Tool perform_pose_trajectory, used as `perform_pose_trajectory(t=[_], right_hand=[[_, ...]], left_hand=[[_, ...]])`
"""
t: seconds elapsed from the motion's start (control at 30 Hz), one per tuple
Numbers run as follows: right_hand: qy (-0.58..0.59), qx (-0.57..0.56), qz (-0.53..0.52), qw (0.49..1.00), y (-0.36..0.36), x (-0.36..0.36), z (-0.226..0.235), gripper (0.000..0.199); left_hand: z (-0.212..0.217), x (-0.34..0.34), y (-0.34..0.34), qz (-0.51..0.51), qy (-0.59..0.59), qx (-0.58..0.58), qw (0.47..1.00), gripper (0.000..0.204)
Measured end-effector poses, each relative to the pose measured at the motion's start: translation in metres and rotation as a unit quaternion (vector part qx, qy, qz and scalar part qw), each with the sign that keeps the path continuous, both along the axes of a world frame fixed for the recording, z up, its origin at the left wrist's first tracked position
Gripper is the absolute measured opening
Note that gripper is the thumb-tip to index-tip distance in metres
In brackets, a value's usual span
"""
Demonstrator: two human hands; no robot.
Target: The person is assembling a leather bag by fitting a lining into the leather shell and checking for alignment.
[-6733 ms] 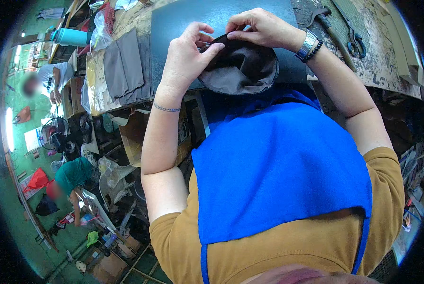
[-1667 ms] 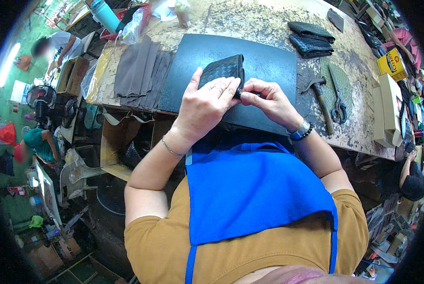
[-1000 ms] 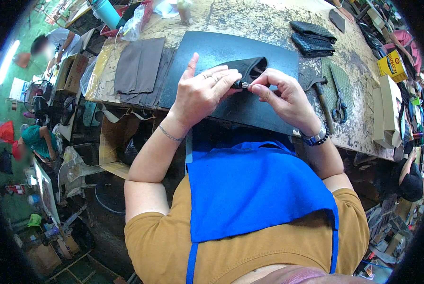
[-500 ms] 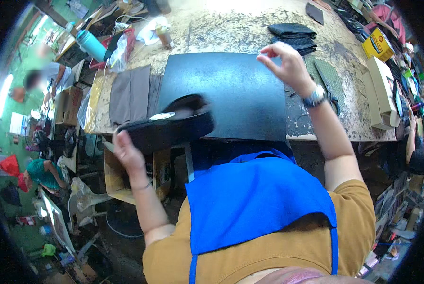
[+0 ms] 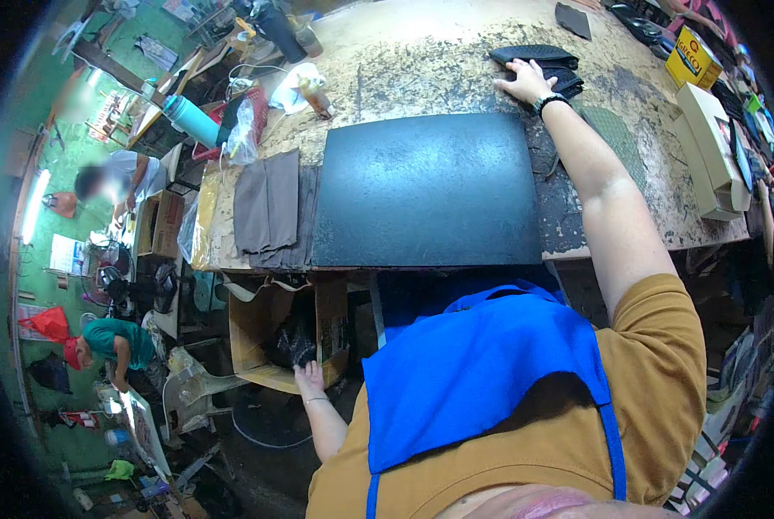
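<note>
Reaching out over the far right of the table, my right hand [image 5: 528,84] has its fingers spread on a stack of black textured folded pieces [image 5: 538,57]. They seem to touch the stack rather than grip it. My left hand [image 5: 310,377] is low beside the open front of a cardboard box [image 5: 257,342] under the table edge, fingers apart and nothing in them. Inside the box lies something dark and shiny [image 5: 297,336], its kind unclear. A black flat board [image 5: 426,190] lies on the table in front of me.
Dark brown flat pieces [image 5: 268,203] lie left of the board. A green textured piece [image 5: 616,138] and a long pale box [image 5: 707,156] are on the right. A yellow box [image 5: 692,59], a turquoise bottle [image 5: 190,119] and a plastic bag [image 5: 244,134] stand around the edges. Other people work at left.
The black folded piece has left my left hand, which has dropped down to the cardboard box. My right hand has moved forward from above the board onto the black stack.
</note>
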State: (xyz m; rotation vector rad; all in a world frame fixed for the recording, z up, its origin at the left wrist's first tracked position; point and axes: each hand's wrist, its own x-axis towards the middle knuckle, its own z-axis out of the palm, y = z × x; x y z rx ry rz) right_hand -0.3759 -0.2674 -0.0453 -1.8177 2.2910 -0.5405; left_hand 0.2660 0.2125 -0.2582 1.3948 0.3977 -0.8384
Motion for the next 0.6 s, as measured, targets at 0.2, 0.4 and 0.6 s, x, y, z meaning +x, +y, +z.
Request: perform_pose_trajectory(t=[0.2, 0.4, 0.6], right_hand=[[0.050, 0.129, 0.071, 0.988, -0.006, 0.002, 0.008, 0.073], [-0.074, -0.364, 0.102, 0.923, 0.007, 0.004, -0.001, 0.019], [-0.095, -0.280, 0.531, 0.794, 0.163, 0.098, 0.045, 0.016]], left_hand=[[0.020, -0.031, -0.056, -0.082, -0.307, 0.184, 0.930, 0.076], [0.124, -0.103, -0.104, -0.160, -0.579, 0.083, 0.795, 0.055], [0.215, -0.202, -0.174, -0.458, -0.512, -0.205, 0.697, 0.036]])
